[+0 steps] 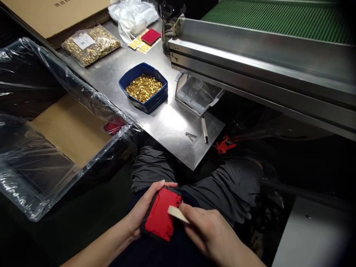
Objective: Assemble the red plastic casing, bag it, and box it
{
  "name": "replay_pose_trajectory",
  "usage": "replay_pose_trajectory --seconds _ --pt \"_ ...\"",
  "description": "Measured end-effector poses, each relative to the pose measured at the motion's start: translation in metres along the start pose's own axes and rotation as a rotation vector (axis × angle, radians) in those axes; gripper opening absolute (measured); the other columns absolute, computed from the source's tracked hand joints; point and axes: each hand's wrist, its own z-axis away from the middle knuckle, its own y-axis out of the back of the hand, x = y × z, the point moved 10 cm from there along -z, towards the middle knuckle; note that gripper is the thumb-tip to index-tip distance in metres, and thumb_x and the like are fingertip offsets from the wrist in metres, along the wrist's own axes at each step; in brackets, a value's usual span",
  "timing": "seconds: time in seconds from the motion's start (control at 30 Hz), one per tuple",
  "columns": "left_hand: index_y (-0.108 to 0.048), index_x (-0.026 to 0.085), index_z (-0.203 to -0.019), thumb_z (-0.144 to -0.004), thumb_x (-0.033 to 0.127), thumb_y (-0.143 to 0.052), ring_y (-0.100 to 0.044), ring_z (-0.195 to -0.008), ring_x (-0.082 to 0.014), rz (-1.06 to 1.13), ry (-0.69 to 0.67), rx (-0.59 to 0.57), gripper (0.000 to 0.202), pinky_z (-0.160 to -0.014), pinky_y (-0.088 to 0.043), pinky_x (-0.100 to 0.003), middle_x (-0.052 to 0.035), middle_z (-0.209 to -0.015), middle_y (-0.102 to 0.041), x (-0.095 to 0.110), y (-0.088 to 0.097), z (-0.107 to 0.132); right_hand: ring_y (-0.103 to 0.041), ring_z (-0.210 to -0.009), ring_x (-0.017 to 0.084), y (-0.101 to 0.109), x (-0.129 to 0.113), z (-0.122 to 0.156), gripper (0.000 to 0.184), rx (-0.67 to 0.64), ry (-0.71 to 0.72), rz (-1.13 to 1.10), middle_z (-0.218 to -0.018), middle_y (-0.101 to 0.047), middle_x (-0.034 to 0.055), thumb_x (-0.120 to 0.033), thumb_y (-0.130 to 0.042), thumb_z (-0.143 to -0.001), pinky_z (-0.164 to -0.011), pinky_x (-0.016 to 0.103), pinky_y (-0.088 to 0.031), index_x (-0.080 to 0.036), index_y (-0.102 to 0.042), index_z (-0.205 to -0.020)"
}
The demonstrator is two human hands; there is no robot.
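A red and black plastic case [160, 211], much like a rugged phone case, lies in my left hand [144, 205] above my lap. The fingers wrap round its left and upper edges, its red face up. In my right hand [207, 226] a flat cream-coloured strip [177, 214] is pinched, its tip over the right part of the red face. Whether the tip touches the case I cannot tell. Ahead on the metal table stands a blue bin [160, 100] of small gold-coloured metal parts [144, 87].
A plastic-lined crate [105, 102] with cardboard and a dark red piece [114, 126] inside stands left. On the metal table [167, 137] lie a bag of metal parts [91, 44], small tweezers [190, 136], a white-handled tool [204, 129] and a clear tray [196, 92]. A green conveyor [267, 18] runs right.
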Motion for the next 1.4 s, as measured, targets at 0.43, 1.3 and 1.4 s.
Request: replay_pose_trajectory --seconds 0.43,1.3,1.4 --pt "-0.060 0.015 -0.133 -0.093 0.055 -0.054 -0.073 -0.087 -0.0297 0.055 -0.009 -0.011 0.057 -0.081 -0.055 -0.040 -0.0178 -0.100 -0.076 0.000 0.001 0.001 -0.068 -0.075 0.017 -0.003 -0.004 -0.004 0.019 -0.007 -0.011 0.042 -0.092 -0.071 0.0025 -0.022 -0.049 -0.098 -0.064 0.022 -0.045 -0.025 -0.055 -0.116" --pt "-0.059 0.015 -0.134 -0.093 0.053 -0.055 -0.072 -0.087 -0.0294 0.058 -0.006 -0.001 0.056 -0.081 -0.055 -0.041 -0.0193 -0.103 -0.076 0.002 0.002 -0.001 -0.061 -0.068 0.013 0.005 -0.002 -0.010 0.011 0.008 -0.106 -0.070 -0.085 -0.067 -0.0023 -0.021 -0.046 -0.099 -0.061 0.022 -0.038 -0.027 -0.051 -0.107" --pt "-0.059 0.016 -0.134 -0.093 0.054 -0.054 -0.073 -0.085 -0.0285 0.049 -0.010 -0.015 0.056 -0.080 -0.056 -0.040 -0.0189 -0.103 -0.077 0.002 0.000 -0.001 -0.062 -0.067 0.014 0.001 -0.004 -0.010 0.013 -0.019 -0.078 -0.076 -0.085 -0.067 -0.0028 -0.019 -0.047 -0.097 -0.060 0.022 -0.037 -0.027 -0.051 -0.107"
